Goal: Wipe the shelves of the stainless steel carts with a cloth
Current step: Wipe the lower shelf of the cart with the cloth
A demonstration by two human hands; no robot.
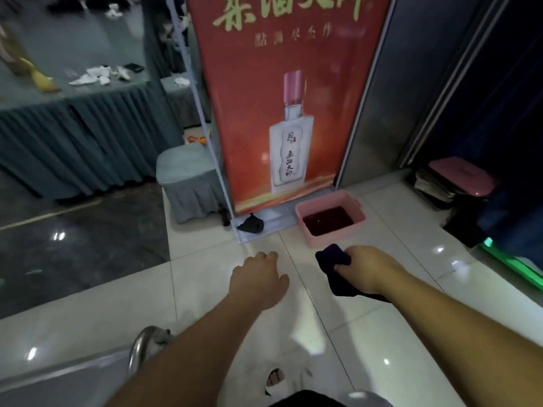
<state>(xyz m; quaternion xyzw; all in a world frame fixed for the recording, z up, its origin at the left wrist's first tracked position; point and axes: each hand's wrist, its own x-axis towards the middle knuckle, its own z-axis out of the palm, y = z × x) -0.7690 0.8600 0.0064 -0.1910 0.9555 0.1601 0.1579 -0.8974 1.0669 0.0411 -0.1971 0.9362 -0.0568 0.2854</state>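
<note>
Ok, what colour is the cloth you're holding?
Dark purple cloth, gripped in the right hand; head view.

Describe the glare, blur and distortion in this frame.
Head view: ceiling lights leave bright glare spots on the glossy floor tiles; the whole frame is soft, with the red banner lettering smeared; wide-angle bending tilts the banner's edges; the right side behind the pink stool sinks into near-black shadow.
</note>
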